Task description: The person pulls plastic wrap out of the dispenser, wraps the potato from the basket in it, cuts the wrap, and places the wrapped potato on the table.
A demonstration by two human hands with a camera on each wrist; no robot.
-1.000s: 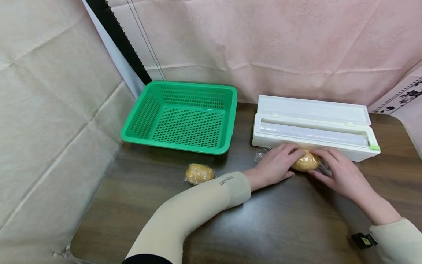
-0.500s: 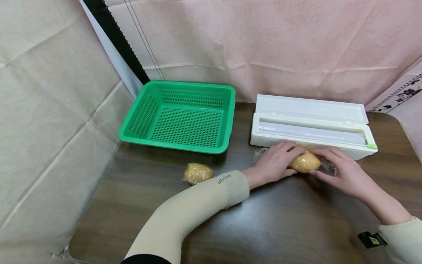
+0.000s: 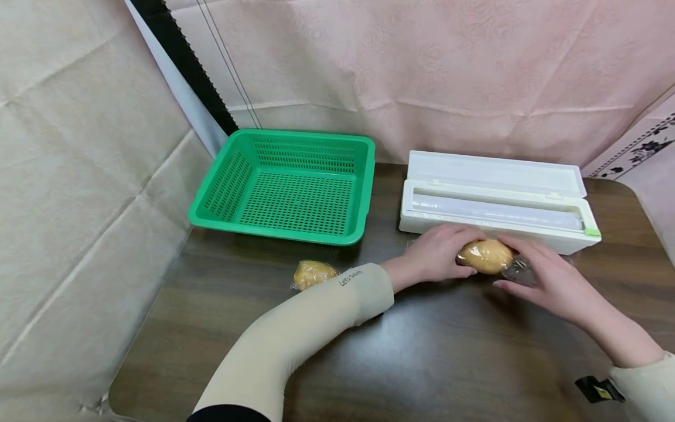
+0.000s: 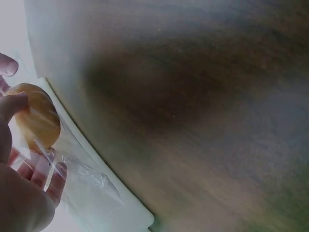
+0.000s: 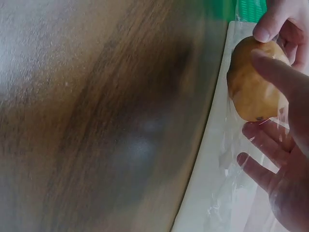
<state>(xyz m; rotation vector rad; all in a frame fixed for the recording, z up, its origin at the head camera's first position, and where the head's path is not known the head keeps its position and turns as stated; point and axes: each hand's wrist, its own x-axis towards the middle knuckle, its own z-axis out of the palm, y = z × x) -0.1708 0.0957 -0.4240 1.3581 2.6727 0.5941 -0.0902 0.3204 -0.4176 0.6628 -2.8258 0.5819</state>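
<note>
One wrapped potato (image 3: 486,257) is gripped at one end by the left hand (image 3: 440,253); at the other, the right hand (image 3: 548,280) is held loosely spread. Just beyond both hands, a white box's (image 3: 508,229) long edge is set; on their near side, broad counter (image 3: 448,351) is seen.

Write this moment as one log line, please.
left fingers: hold yellow item; right fingers: at its right end; film: around it; second item: on table; white box: open

Potato (image 3: 486,257) golden-brown; basket (image 3: 274,232) green; box (image 3: 495,174) white, tab (image 3: 593,232) lime-green; tabletop (image 3: 432,351) dark brown, wood-grained; curtain (image 3: 422,64) pink, faintly floral.
</note>
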